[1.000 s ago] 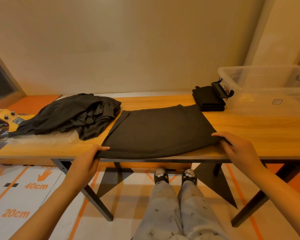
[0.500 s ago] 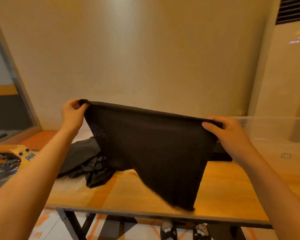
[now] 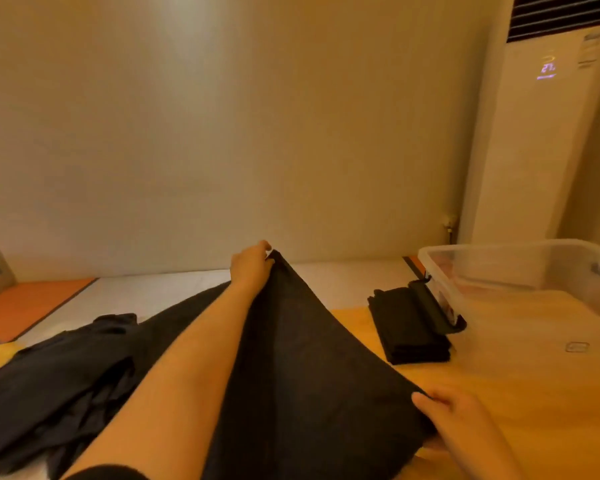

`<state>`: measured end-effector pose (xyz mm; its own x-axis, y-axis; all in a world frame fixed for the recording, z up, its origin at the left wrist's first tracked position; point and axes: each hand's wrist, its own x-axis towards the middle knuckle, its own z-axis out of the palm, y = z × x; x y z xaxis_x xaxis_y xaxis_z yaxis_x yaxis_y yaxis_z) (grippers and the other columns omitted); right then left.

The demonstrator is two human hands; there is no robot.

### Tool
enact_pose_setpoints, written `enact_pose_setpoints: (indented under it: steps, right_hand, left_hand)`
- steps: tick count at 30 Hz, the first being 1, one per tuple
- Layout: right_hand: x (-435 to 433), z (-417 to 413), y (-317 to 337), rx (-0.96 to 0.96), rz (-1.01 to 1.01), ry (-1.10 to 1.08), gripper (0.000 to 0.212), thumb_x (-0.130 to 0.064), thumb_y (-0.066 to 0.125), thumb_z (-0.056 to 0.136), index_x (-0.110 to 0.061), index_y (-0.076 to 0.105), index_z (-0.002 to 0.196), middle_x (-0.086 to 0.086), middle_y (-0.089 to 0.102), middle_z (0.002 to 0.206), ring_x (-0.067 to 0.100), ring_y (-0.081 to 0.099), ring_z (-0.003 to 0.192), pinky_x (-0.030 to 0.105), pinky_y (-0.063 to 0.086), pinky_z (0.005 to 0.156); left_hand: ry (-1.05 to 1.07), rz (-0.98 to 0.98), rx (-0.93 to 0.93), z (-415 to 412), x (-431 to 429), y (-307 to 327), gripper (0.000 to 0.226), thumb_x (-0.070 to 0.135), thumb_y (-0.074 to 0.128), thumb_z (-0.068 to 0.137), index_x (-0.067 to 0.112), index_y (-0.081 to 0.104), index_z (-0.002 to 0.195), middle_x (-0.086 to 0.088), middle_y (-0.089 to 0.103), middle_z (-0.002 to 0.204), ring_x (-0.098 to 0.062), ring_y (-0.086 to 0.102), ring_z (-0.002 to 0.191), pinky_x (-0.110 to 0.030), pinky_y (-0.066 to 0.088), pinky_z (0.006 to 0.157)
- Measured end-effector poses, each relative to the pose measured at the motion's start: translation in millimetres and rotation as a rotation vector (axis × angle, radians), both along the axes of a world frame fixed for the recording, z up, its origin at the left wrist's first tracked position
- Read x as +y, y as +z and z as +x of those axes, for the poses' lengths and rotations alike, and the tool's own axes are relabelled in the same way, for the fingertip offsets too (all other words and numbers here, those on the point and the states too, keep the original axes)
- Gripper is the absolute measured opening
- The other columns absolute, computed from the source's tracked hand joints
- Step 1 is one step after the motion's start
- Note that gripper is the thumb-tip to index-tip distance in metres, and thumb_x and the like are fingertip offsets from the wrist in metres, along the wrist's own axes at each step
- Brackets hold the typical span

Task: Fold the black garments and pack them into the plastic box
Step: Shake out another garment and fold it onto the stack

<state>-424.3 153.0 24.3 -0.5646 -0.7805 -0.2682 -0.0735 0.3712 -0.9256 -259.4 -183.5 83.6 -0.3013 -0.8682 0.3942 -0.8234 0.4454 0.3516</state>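
Count: 2 hands, left hand (image 3: 252,268) and right hand (image 3: 454,420), both gripping 1 spread garment (image 3: 302,375). Other black cloth: 1 loose heap (image 3: 59,382) at left, piece count not readable, plus 1 folded stack (image 3: 409,327) beside the box, layers not separable. Also 1 clear plastic box (image 3: 482,251), 1 wooden table (image 3: 516,393), 1 floor-standing air conditioner (image 3: 541,150).

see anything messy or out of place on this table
Nothing spilled or damaged. The heap of black garments at the left lies crumpled, not yet folded, and the folded stack sits on the table beside the plastic box, not in it.
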Motion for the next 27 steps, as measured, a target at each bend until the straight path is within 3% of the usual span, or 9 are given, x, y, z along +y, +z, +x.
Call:
enact_pose_setpoints:
  steps: [2, 4, 10, 14, 17, 21, 24, 26, 27]
  right_hand:
    - [9, -12, -16, 0.379, 0.184, -0.057, 0.027, -0.023, 0.055, 0.096, -0.023, 0.053, 0.122, -0.002, 0.057, 0.113, 0.01, 0.057, 0.089, 0.023, 0.047, 0.073]
    - [14, -12, -18, 0.604, 0.234, -0.074, 0.038, -0.025, 0.051, 0.097, -0.028, 0.043, 0.134, -0.005, 0.049, 0.126, 0.01, 0.051, 0.11, 0.022, 0.042, 0.085]
    - [-28, 13, -27, 0.827, -0.061, 0.333, 0.039, -0.04, 0.047, 0.098, -0.031, 0.046, 0.135, -0.011, 0.043, 0.142, 0.005, 0.035, 0.133, 0.021, 0.029, 0.108]
    - [-62, 8, -44, 1.1, 0.075, 0.724, 0.054, -0.053, 0.023, 0.099, -0.037, 0.018, 0.151, -0.012, 0.007, 0.16, 0.009, -0.001, 0.147, 0.032, 0.001, 0.118]
    - [-56, 6, -56, 1.119, 0.201, 0.759, 0.074, -0.064, -0.006, 0.082, -0.041, 0.006, 0.151, -0.011, -0.001, 0.161, 0.009, -0.007, 0.147, 0.034, -0.004, 0.118]
    - [-27, 30, -66, 1.133, 0.304, 0.55, 0.058, -0.056, 0.007, 0.098, -0.037, -0.002, 0.151, -0.007, -0.007, 0.161, 0.014, -0.014, 0.147, 0.041, -0.01, 0.117]
    - [-4, 72, -71, 1.087, 0.349, 0.476, 0.098, -0.072, -0.04, 0.061, -0.031, -0.016, 0.147, -0.001, -0.013, 0.16, 0.02, -0.023, 0.143, 0.041, -0.034, 0.099]
    - [-1, 79, -69, 1.062, 0.381, 0.472, 0.118, -0.068, -0.052, 0.036, -0.03, -0.021, 0.143, 0.0, -0.014, 0.16, 0.021, -0.02, 0.145, 0.038, -0.038, 0.091]
    - [-2, 76, -67, 1.067, 0.361, 0.456, 0.11, -0.072, -0.045, 0.046, -0.031, -0.018, 0.146, -0.001, -0.013, 0.161, 0.021, -0.018, 0.146, 0.038, -0.035, 0.098]
  left_hand:
    - [-0.005, 0.007, -0.245, -29, 8, -50, 0.049, 0.026, 0.052, 0.097, 0.015, 0.036, 0.142, -0.01, 0.05, 0.138, -0.029, 0.046, 0.126, -0.04, 0.029, 0.109]
    - [-0.052, 0.002, -0.292, -41, 22, -77, 0.057, 0.024, 0.052, 0.097, 0.014, 0.028, 0.148, -0.009, 0.038, 0.15, -0.026, 0.033, 0.138, -0.041, 0.017, 0.117]
    - [-0.112, 0.202, -0.311, -5, 90, -88, 0.066, 0.049, 0.035, 0.099, 0.018, 0.013, 0.153, -0.005, 0.012, 0.161, -0.024, 0.008, 0.148, -0.046, 0.006, 0.119]
    - [0.017, 0.369, -0.385, 43, 139, -113, 0.071, 0.06, 0.022, 0.097, 0.025, -0.002, 0.154, -0.002, -0.009, 0.161, -0.025, -0.014, 0.147, -0.051, -0.005, 0.117]
    - [0.042, 0.411, -0.417, 58, 150, -129, 0.073, 0.067, 0.017, 0.094, 0.029, -0.001, 0.154, 0.001, -0.01, 0.161, -0.024, -0.014, 0.147, -0.056, -0.008, 0.115]
    - [-0.152, 0.375, -0.46, 53, 132, -125, 0.086, 0.081, 0.008, 0.081, 0.034, -0.001, 0.153, 0.006, -0.01, 0.161, -0.019, -0.014, 0.147, -0.055, -0.009, 0.116]
    - [-0.331, 0.354, -0.437, 54, 126, -117, 0.114, 0.095, -0.013, 0.054, 0.038, -0.001, 0.152, 0.01, -0.008, 0.161, -0.01, -0.014, 0.146, -0.048, -0.012, 0.117]
    - [-0.379, 0.304, -0.369, 60, 136, -112, 0.098, 0.088, -0.005, 0.067, 0.038, -0.004, 0.151, 0.013, -0.01, 0.16, -0.005, -0.016, 0.144, -0.042, -0.013, 0.118]
    - [-0.391, 0.273, -0.336, 64, 145, -109, 0.084, 0.08, 0.004, 0.078, 0.039, -0.005, 0.15, 0.015, -0.011, 0.158, -0.003, -0.017, 0.143, -0.04, -0.013, 0.118]
